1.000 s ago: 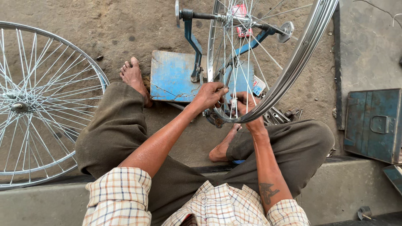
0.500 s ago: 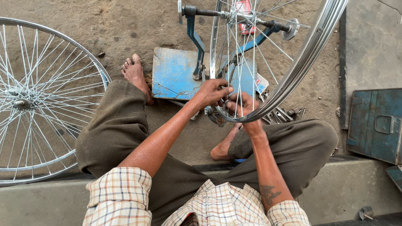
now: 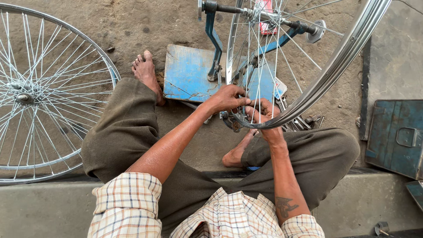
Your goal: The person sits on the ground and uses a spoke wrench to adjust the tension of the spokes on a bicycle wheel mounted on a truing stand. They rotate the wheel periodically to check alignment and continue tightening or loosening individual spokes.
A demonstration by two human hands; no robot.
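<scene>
Beside the blue truing stand [image 3: 194, 72], the left hand [image 3: 227, 98] and right hand [image 3: 263, 113] pinch the near edge of the mounted wheel rim [image 3: 335, 70], while a second spoked wheel [image 3: 39, 92] lies well left of the stand.

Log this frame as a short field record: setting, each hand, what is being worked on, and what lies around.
setting: person seated on a concrete step, bare feet on dirt ground
left hand: grips the rim at its lowest point, fingers over the edge
right hand: at the same spot on the rim, fingers among the spokes; any tool is hidden
work piece: spoked wheel mounted by its axle in a blue stand
left side: second wheel lying flat
right side: blue metal box
</scene>
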